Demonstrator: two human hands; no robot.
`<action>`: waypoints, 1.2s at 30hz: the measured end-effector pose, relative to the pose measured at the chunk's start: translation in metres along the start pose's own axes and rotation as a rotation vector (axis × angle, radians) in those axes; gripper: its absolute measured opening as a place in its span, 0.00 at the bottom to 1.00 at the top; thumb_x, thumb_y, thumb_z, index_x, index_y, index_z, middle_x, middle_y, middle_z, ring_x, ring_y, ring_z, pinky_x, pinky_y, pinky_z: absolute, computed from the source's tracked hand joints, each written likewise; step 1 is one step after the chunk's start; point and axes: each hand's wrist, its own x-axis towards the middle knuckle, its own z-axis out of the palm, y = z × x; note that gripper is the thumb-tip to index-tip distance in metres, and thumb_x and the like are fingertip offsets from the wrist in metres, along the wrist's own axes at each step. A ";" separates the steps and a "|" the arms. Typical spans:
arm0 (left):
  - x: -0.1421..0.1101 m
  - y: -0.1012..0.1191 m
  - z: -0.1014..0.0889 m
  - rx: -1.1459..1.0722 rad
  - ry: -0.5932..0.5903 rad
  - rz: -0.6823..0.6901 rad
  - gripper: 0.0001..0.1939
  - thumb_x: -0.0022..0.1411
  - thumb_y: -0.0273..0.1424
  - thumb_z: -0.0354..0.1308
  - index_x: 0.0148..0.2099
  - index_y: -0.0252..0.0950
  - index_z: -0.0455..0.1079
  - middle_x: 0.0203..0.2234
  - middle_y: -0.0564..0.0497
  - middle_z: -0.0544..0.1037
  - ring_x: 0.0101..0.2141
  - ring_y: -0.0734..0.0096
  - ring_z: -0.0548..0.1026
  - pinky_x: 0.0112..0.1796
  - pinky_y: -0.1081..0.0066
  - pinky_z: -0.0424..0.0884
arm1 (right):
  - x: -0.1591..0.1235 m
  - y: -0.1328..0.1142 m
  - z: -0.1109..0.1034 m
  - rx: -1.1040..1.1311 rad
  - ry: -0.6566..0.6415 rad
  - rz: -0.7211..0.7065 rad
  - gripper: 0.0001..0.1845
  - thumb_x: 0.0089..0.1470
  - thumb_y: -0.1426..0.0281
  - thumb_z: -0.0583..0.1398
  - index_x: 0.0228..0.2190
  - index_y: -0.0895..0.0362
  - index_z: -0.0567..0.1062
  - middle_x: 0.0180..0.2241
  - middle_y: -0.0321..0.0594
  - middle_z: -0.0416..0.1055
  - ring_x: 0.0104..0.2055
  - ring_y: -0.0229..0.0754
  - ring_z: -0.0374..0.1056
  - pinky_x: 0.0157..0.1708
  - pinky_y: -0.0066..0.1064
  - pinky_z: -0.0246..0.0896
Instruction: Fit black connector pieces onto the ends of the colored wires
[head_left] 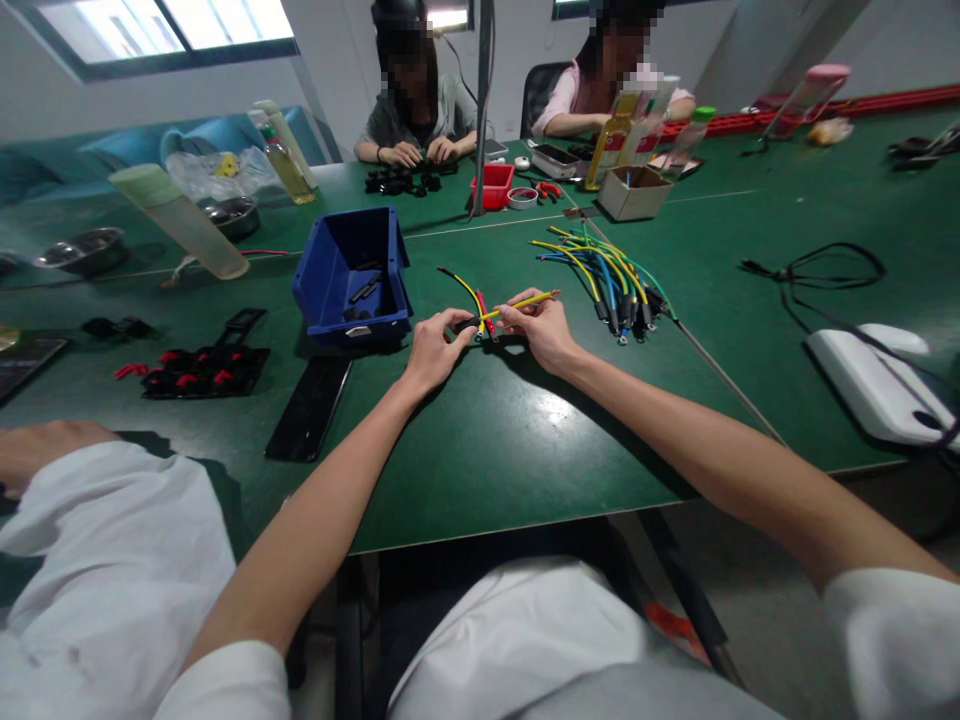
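Observation:
My left hand (435, 352) is closed, thumb and fingers pinching a small black piece (469, 325), perhaps a sleeve, at the left end of a yellow wire. My right hand (546, 332) is closed on the same yellow wire (529, 302), whose free end sticks out to the right past the fingers. Just behind the hands lies another yellow wire (466, 288) with a black end, curving away. Between the hands a thin red piece (484, 310) shows; its kind I cannot make out. Right of my right hand lies a bundle of yellow, blue and green wires (611, 275) with black sleeves and metal lugs.
A blue bin (352, 275) holding black pieces stands left of my hands, with a black phone (309, 410) before it. Black and red parts (202, 370) lie farther left. A white device (881, 380) with a cord is at the right. Two people sit opposite; a white-sleeved arm (112, 510) is left.

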 end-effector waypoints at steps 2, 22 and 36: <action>0.000 0.001 0.000 -0.007 -0.001 0.002 0.10 0.60 0.34 0.59 0.43 0.37 0.75 0.37 0.49 0.81 0.32 0.72 0.74 0.31 0.72 0.68 | 0.000 0.000 0.000 -0.005 -0.001 -0.002 0.22 0.37 0.60 0.73 0.29 0.55 0.71 0.24 0.33 0.74 0.26 0.37 0.72 0.28 0.29 0.71; -0.002 0.010 -0.001 -0.028 -0.066 0.003 0.14 0.57 0.30 0.60 0.46 0.36 0.76 0.34 0.49 0.80 0.32 0.71 0.75 0.32 0.72 0.70 | 0.002 0.001 0.001 0.011 0.036 0.003 0.22 0.35 0.59 0.74 0.28 0.56 0.72 0.24 0.34 0.73 0.23 0.34 0.70 0.22 0.25 0.67; 0.006 0.003 -0.005 -0.622 -0.332 -0.326 0.29 0.42 0.23 0.51 0.49 0.32 0.76 0.32 0.47 0.81 0.31 0.70 0.75 0.34 0.68 0.69 | 0.002 0.000 0.000 -0.050 0.105 -0.011 0.24 0.38 0.56 0.72 0.29 0.57 0.69 0.22 0.31 0.70 0.21 0.32 0.67 0.21 0.23 0.65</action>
